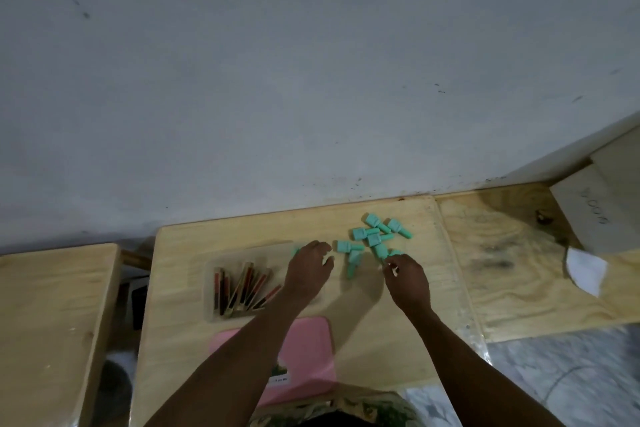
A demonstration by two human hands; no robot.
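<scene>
Several mint-green capped pieces [375,239] lie in a loose heap on the far right of the wooden table [180,340]. My left hand [308,270] hovers over the far right corner of a clear tray [209,291], fingers curled, with a bit of a green piece [295,251] showing at its knuckles. My right hand [407,279] is at the near edge of the heap, fingertips pinched together against a green piece [394,253]. The tray holds several dark tubes with red and gold sides [242,288].
A pink flat lid or box [304,357] lies on the table's near edge between my forearms. A second wooden board [512,270] adjoins on the right, carrying a white cardboard box [585,211] and a paper scrap [587,270]. Another wooden surface [52,322] stands to the left; the wall runs behind.
</scene>
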